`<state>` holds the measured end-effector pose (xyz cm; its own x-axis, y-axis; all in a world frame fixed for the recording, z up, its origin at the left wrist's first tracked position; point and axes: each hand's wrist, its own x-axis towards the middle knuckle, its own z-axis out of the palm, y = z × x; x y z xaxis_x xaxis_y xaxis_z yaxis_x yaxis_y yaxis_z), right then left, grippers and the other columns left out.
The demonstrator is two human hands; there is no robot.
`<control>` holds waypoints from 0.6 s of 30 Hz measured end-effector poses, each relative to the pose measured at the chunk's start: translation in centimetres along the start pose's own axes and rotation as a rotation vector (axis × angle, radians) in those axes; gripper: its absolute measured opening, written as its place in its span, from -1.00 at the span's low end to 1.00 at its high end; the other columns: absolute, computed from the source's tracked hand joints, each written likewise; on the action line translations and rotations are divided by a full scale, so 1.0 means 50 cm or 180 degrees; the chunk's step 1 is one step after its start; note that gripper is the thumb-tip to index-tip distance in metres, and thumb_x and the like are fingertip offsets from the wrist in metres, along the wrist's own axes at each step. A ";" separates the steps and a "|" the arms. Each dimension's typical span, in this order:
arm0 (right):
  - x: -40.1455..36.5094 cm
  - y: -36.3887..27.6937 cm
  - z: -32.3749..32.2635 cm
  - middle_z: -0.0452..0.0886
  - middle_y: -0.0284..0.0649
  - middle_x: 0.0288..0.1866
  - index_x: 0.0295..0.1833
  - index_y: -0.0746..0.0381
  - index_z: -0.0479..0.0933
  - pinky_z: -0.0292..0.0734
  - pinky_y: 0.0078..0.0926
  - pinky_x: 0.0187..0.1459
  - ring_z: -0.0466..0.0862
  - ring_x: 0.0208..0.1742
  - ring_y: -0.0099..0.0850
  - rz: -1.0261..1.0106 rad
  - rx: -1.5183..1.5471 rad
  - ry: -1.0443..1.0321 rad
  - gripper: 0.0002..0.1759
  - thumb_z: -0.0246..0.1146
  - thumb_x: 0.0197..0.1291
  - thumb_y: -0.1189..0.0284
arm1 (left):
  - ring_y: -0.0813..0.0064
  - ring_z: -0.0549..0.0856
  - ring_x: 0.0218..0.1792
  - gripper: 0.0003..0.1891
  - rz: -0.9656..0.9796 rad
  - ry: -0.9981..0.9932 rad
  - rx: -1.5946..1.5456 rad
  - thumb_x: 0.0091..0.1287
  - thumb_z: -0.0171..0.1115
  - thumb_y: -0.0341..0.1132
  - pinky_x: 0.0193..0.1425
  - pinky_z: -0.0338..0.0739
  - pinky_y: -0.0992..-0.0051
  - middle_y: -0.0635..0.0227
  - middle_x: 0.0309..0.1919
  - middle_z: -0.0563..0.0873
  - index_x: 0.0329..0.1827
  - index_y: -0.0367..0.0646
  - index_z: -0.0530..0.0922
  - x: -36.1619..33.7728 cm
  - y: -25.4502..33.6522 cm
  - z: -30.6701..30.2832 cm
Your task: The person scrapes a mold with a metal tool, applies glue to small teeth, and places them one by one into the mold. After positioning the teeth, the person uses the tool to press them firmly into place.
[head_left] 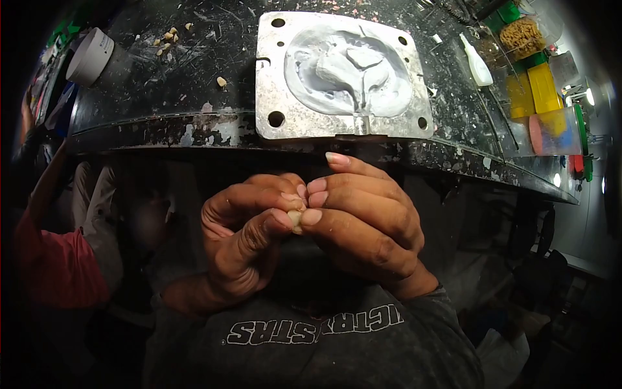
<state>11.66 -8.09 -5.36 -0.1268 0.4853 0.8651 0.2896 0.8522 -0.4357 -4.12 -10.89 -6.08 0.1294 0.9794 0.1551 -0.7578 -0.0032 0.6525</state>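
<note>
A small pale yellowish lump (295, 219) is pinched between the fingertips of both hands, in front of the bench edge. My left hand (243, 227) grips it from the left, thumb and fingers pressed together. From the other side my right hand (369, 220) closes thumb and fingertips on it, with one finger raised apart. Beyond the hands a rectangular metal mould plate (269, 71) lies at the edge of the bench. Its oval hollow is coated grey-white, with a raised form in the middle and a channel running toward me. Holes mark the plate's corners.
Several yellowish bits (167, 37) and a single bit (221, 82) lie on the scratched black bench (188, 97). A white tub (91, 57) stands at left, a white bottle (476, 61) and thin rods (499, 120) at right, near colourful containers (556, 133). A person in red (68, 266) is at left.
</note>
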 end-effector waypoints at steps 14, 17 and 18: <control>0.004 -0.016 0.004 0.70 -0.19 0.07 0.12 0.34 0.68 0.80 -0.27 0.11 0.77 0.04 -0.29 0.0542 0.0066 -0.0213 -0.59 0.53 0.13 0.56 | 0.32 0.71 0.11 -0.85 -0.0170 0.0151 -0.0345 0.41 0.38 -0.47 0.32 0.56 0.29 0.15 -0.06 0.78 -0.01 -0.28 0.69 -0.006 -0.004 -0.003; 0.001 0.011 0.019 0.59 -0.16 0.17 0.15 0.25 0.69 0.71 -0.41 0.03 0.70 0.06 -0.21 -0.0234 -0.0660 -0.0020 -0.52 0.58 0.07 0.48 | 0.35 0.73 0.11 -0.85 -0.0831 0.0577 -0.1120 0.44 0.35 -0.44 0.30 0.59 0.32 0.14 -0.03 0.79 0.00 -0.28 0.69 -0.012 0.000 -0.008; 0.001 0.008 0.015 0.59 -0.21 0.15 0.10 0.20 0.72 0.71 -0.44 0.02 0.67 0.06 -0.27 -0.0162 -0.0658 -0.0174 -0.56 0.58 0.05 0.50 | 0.35 0.73 0.13 -0.85 -0.0779 0.0426 -0.0937 0.44 0.35 -0.44 0.34 0.56 0.31 0.12 0.01 0.79 0.01 -0.27 0.70 -0.006 0.001 -0.005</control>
<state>11.07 -7.58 -5.66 -0.1957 0.4574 0.8675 0.4691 0.8205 -0.3267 -4.35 -11.12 -6.31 0.2589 0.9618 -0.0891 -0.8682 0.2722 0.4149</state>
